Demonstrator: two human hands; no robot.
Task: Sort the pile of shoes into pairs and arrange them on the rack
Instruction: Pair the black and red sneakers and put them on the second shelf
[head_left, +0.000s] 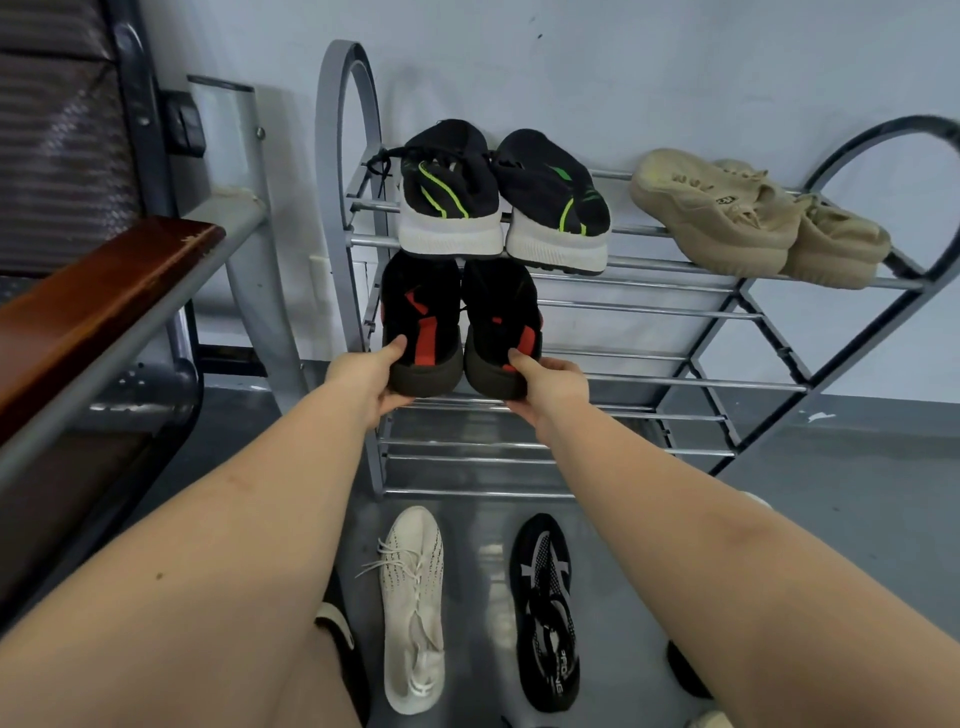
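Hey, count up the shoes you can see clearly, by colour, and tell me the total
Black with green stripes: 2
Beige foam clogs: 2
Black with red, held by the left hand and the right hand: 2
White knit: 1
Black and white: 1
Total: 8, leaving out partly hidden ones

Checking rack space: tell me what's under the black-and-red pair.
Under the black-and-red pair, held by the left hand and right hand, lower rack bars appear bare; the hands and soles hide some.

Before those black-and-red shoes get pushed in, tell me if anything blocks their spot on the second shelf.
Nothing visible blocks it. The left hand and right hand each hold one heel of the black-and-red shoes, toes pointing toward the wall. The second shelf shows bare rails to their right. The black-and-green pair sits on the shelf above.
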